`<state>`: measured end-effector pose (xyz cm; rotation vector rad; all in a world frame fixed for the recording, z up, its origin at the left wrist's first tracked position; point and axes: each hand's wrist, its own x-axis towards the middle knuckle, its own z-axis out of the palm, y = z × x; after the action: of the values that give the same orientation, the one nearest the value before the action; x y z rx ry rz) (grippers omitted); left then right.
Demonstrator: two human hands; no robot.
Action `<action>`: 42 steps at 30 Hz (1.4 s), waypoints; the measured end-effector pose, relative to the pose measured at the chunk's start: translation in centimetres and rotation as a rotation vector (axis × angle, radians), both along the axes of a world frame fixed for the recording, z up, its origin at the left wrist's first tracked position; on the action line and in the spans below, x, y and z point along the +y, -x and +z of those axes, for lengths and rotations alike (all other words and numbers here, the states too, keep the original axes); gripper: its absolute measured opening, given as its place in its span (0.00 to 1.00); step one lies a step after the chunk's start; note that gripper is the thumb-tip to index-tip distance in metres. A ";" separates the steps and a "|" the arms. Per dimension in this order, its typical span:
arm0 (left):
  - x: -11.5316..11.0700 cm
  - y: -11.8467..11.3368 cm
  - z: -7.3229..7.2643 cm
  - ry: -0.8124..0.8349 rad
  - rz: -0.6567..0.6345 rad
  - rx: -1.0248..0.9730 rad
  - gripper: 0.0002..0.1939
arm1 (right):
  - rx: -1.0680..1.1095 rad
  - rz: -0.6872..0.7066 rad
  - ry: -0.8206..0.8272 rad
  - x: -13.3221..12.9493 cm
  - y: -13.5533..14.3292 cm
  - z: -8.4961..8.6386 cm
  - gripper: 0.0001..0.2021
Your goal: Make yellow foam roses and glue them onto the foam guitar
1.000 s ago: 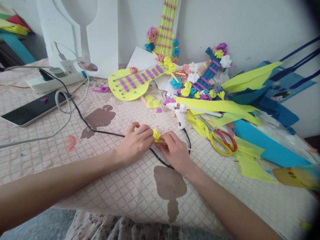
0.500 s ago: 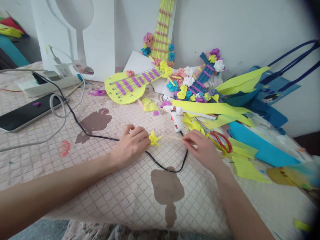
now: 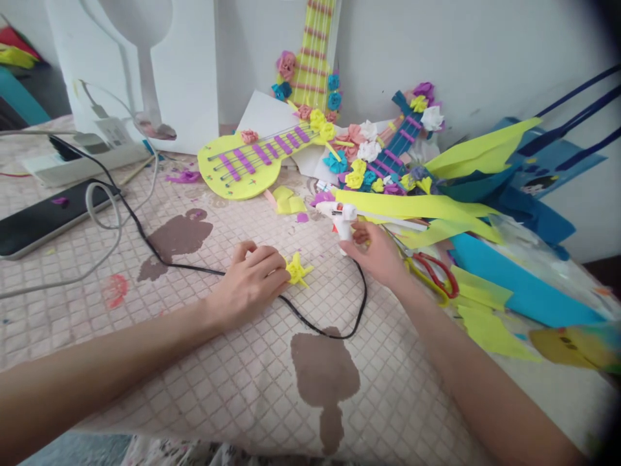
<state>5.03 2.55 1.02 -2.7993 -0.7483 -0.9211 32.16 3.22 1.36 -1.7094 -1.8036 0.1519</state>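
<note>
On the quilted cloth, my left hand (image 3: 255, 275) is closed, its fingertips pinching a small yellow paper flower (image 3: 298, 270) with pointed petals. My right hand (image 3: 376, 252) is at the handle of a white hot glue gun (image 3: 341, 223). Its thumb overlaps the lower grip while the other fingers stay apart from it, half curled, on the right side. The gun lies on the table with its nozzle to the left. A black cord (image 3: 315, 325) runs from its handle in a loop and passes under my left hand.
Behind stand a yellow paper guitar (image 3: 242, 168) and a blue one (image 3: 395, 152) with paper flowers. Red-handled scissors (image 3: 439, 275) and paper strips (image 3: 514, 278) lie at the right. A phone (image 3: 53, 223) and a power strip (image 3: 87, 158) are at the left.
My right hand has moved up and left from the cord to the glue gun's handle, leaving the thin strand it was near. My left hand keeps the yellow flower in place.
</note>
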 end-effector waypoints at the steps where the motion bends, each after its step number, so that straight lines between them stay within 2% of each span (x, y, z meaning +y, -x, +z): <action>1: 0.0 0.0 0.0 -0.003 0.006 0.005 0.07 | 0.002 0.021 0.061 0.9 0.6 0.0 0.18; 4: 0.1 0.1 0.0 0.004 0.017 0.017 0.08 | -0.006 -0.013 0.148 2.4 1.6 -0.1 0.13; 6: 0.3 0.3 0.0 0.026 0.018 0.017 0.07 | 0.066 -0.037 0.152 2.1 1.7 0.1 0.12; 9: 0.5 0.5 0.0 0.055 0.017 0.017 0.06 | 0.208 -0.017 0.180 -0.3 1.4 1.2 0.12; 13: 0.7 0.5 0.1 0.081 0.012 0.025 0.05 | 0.195 0.035 0.246 -5.1 0.8 2.8 0.13; 16: 0.8 0.4 0.1 0.110 0.015 0.016 0.04 | 0.114 0.135 0.257 -7.6 0.8 2.8 0.10; 18: 0.8 0.4 0.2 0.123 0.026 0.011 0.04 | 0.082 0.207 0.258 -8.4 1.0 2.5 0.06; 24: 0.9 0.6 0.2 0.146 0.032 0.007 0.05 | -0.019 0.354 0.385 -8.1 1.7 2.9 0.04; 26: 0.9 0.6 0.2 0.153 0.034 0.006 0.05 | -0.013 0.381 0.426 -8.2 1.8 3.2 0.06; 31: 0.9 0.5 0.1 0.156 0.030 -0.002 0.05 | 0.045 0.347 0.456 -8.4 2.4 3.4 0.12; 42: 1.0 0.4 0.1 0.149 0.042 0.017 0.05 | 0.022 0.361 0.441 -8.3 2.6 3.5 0.10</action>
<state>4.62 3.52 1.15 -2.9017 -0.9048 -0.8682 29.54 -5.05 4.81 -1.6287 -2.1632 0.7670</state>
